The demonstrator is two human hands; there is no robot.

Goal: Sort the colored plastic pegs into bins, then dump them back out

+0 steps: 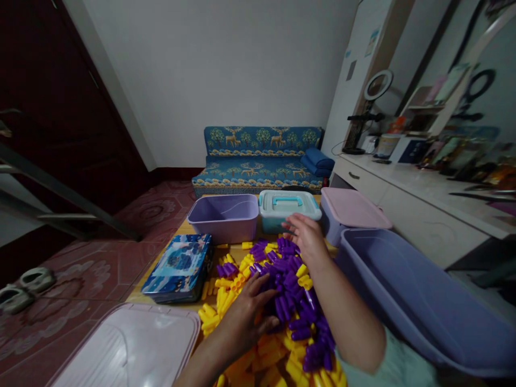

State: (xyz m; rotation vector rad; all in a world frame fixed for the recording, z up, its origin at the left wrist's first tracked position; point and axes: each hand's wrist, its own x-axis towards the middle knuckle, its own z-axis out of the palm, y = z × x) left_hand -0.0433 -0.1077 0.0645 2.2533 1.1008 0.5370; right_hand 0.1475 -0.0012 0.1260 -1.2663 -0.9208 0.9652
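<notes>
A heap of small hollow plastic tubes, purple and yellow, is spread over the wooden table. My left hand lies low over the heap with its fingers stretched and apart, touching or just above the purple tubes; I see nothing held in it. Farther back and to the right, my right hand is raised at the heap's far edge. Its fingers extend to the left in front of the teal lidded box, and no tube shows in them. My right forearm hides part of the heap.
An uncovered purple bin stands at the back left, beside a blue picture tin. A pink-lidded bin and a large uncovered bin flank the right. A pale lid lies front left. Beyond is a patterned sofa.
</notes>
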